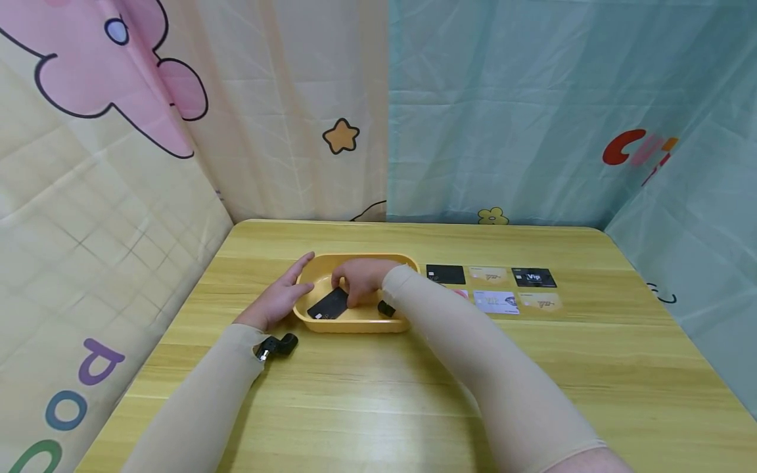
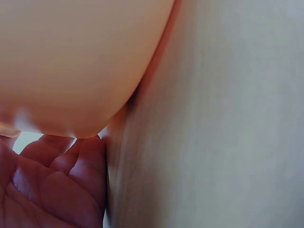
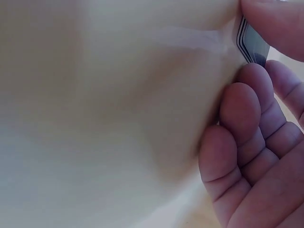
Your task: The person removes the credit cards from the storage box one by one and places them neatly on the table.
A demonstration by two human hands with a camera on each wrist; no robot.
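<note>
A yellow oval tray (image 1: 355, 326) stands on the table. Inside it lies a stack of black cards (image 1: 328, 305), slanted toward the left front. My right hand (image 1: 362, 276) reaches into the tray and pinches the stack at its right end; in the right wrist view, layered card edges (image 3: 245, 45) show between thumb and fingers. At the tray's left end my left hand (image 1: 276, 299) rests with thumb and forefinger spread, the thumb at the rim. The left wrist view shows its fingers (image 2: 88, 164) against the tray's outer wall (image 2: 76, 66).
Right of the tray, several cards lie in two rows, among them a black card (image 1: 446, 274), a black Vip card (image 1: 534, 278), a silver VIP card (image 1: 495, 302) and a gold card (image 1: 540, 301). Printed curtains (image 1: 503, 112) stand behind the wooden table (image 1: 355, 407).
</note>
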